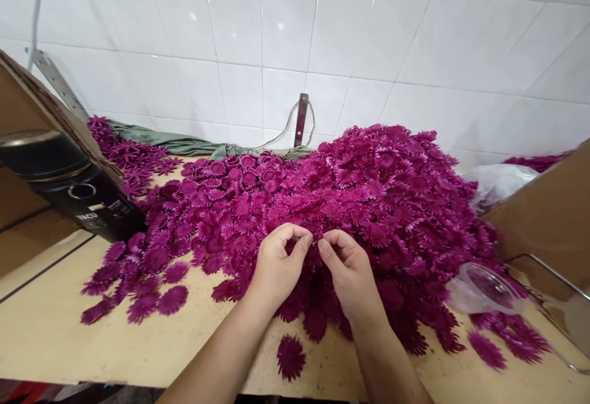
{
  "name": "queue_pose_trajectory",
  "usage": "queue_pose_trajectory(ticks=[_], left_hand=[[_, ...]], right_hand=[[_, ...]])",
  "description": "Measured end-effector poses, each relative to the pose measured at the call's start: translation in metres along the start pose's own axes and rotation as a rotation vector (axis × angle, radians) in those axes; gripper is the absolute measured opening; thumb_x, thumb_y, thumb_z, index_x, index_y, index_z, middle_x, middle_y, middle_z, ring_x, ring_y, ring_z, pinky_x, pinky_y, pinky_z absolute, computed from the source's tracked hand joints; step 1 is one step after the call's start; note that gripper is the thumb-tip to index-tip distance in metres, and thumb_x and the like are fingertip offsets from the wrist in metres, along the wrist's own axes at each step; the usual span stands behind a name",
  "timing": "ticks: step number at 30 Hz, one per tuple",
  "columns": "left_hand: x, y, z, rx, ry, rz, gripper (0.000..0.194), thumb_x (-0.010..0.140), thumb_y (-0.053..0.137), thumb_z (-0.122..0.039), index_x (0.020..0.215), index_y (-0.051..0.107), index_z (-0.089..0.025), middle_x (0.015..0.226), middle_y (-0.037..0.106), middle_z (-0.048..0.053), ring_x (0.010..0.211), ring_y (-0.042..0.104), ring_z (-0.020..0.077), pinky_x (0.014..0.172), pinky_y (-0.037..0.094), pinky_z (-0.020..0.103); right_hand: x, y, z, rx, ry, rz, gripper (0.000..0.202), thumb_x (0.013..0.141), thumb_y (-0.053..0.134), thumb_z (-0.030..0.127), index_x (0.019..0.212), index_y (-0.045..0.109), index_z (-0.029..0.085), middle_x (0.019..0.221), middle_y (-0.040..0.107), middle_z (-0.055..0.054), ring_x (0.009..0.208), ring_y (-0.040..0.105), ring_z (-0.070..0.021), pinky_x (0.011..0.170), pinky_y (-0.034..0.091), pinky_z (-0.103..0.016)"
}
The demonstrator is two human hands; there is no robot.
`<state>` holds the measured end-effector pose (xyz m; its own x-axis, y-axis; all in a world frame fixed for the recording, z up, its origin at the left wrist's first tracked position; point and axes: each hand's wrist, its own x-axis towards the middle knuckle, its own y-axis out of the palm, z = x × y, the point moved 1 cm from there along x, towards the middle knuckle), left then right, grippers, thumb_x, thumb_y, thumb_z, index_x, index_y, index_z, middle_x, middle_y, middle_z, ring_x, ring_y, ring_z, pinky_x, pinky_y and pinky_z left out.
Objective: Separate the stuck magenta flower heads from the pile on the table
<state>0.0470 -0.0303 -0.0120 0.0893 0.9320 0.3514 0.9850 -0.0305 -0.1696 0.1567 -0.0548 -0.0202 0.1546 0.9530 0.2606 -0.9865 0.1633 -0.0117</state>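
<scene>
A large heap of magenta artificial flower heads (pixel 359 182) with fringed petals covers the middle of the table. Over its front part, my left hand (pixel 281 262) has thumb and forefinger pinched together. Close beside it, my right hand (pixel 348 272) makes the same kind of pinch, the two sets of fingertips only a small gap apart. Whatever sits between the fingertips is too small to make out against the flowers. One loose flower head (pixel 291 358) lies on the table below my hands.
A black vacuum flask (pixel 78 189) leans at the left by a cardboard box (pixel 27 96). At right are a clear plastic tub (pixel 483 290), a brown box (pixel 544 238) and a white plastic bag (pixel 500 182). Green cloth (pixel 175 141) and a metal bracket (pixel 301 120) stand along the tiled wall.
</scene>
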Motion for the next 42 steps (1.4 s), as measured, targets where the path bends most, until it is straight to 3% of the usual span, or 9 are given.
queue_pose_trajectory(ticks=[5,9,11,15,19,21,26,35,42], left_hand=[[0.015,-0.013,-0.004,-0.036,-0.07,-0.182,0.009,0.073,0.049,-0.019,0.063,0.05,-0.018,0.059,0.048,-0.003,0.056,0.045,0.0104,0.056,0.039,0.022],[0.035,-0.04,-0.002,-0.033,-0.067,-0.42,0.01,0.076,0.045,-0.02,0.067,0.048,-0.018,0.057,0.043,-0.005,0.053,0.043,0.0094,0.055,0.038,0.021],[0.037,-0.046,-0.001,0.038,-0.019,-0.328,0.004,0.074,0.049,-0.019,0.075,0.053,-0.017,0.069,0.053,-0.002,0.066,0.052,0.012,0.066,0.043,0.024],[0.021,-0.034,-0.006,0.187,0.087,-0.062,0.025,0.073,0.051,-0.015,0.097,0.058,-0.017,0.105,0.059,0.007,0.102,0.053,0.0191,0.092,0.039,0.035],[0.006,-0.012,-0.015,0.108,0.015,0.203,0.015,0.078,0.05,-0.024,0.088,0.06,-0.018,0.091,0.064,0.005,0.087,0.059,0.0176,0.082,0.045,0.032],[0.004,-0.006,-0.017,0.097,0.013,0.2,0.009,0.078,0.051,-0.022,0.078,0.058,-0.018,0.079,0.063,0.002,0.077,0.058,0.0156,0.073,0.046,0.028],[0.007,-0.007,-0.016,0.13,0.053,0.003,0.007,0.074,0.052,-0.02,0.067,0.051,-0.018,0.064,0.051,-0.003,0.062,0.048,0.0112,0.061,0.04,0.024],[0.01,-0.007,-0.01,-0.048,-0.135,0.12,0.033,0.074,0.049,-0.04,0.053,0.035,-0.019,0.049,0.031,-0.007,0.047,0.029,0.0075,0.045,0.026,0.021],[0.009,-0.006,-0.006,-0.351,-0.307,0.228,0.052,0.058,0.06,-0.063,0.049,0.035,-0.019,0.043,0.031,-0.009,0.043,0.026,0.0051,0.042,0.02,0.02]], right_hand=[[-0.009,0.002,0.018,-0.137,-0.174,-0.053,0.017,0.081,0.051,0.027,0.067,0.049,0.019,0.068,0.045,0.001,0.062,0.04,-0.0111,0.058,0.034,-0.024],[-0.014,-0.011,0.019,0.052,-0.069,-0.057,0.016,0.084,0.05,0.033,0.073,0.05,0.021,0.064,0.04,0.002,0.057,0.036,-0.0106,0.052,0.032,-0.022],[-0.013,-0.017,0.012,0.165,0.042,-0.009,0.018,0.082,0.052,0.036,0.074,0.05,0.021,0.062,0.037,0.003,0.056,0.033,-0.0102,0.05,0.031,-0.022],[-0.008,-0.017,0.001,0.281,0.133,0.04,0.019,0.08,0.055,0.039,0.074,0.05,0.021,0.063,0.041,0.003,0.057,0.036,-0.0107,0.053,0.033,-0.022],[-0.006,-0.01,0.002,0.285,0.132,0.083,0.019,0.08,0.054,0.04,0.074,0.051,0.021,0.064,0.043,0.003,0.058,0.037,-0.0103,0.056,0.035,-0.022],[-0.006,-0.008,0.005,0.252,0.124,0.081,0.023,0.08,0.053,0.043,0.074,0.051,0.021,0.065,0.044,0.003,0.059,0.039,-0.0103,0.056,0.036,-0.022],[-0.004,-0.008,0.01,-0.012,0.07,0.02,0.026,0.073,0.061,0.044,0.074,0.053,0.019,0.067,0.051,0.002,0.061,0.045,-0.0106,0.056,0.039,-0.023],[0.002,-0.006,0.016,-0.005,0.052,-0.026,0.026,0.069,0.065,0.042,0.08,0.057,0.02,0.074,0.06,-0.001,0.068,0.054,-0.0134,0.063,0.046,-0.025],[0.011,-0.005,0.02,0.089,0.046,0.228,0.015,0.07,0.064,0.034,0.07,0.059,0.02,0.065,0.06,0.002,0.064,0.055,-0.0131,0.063,0.045,-0.026]])
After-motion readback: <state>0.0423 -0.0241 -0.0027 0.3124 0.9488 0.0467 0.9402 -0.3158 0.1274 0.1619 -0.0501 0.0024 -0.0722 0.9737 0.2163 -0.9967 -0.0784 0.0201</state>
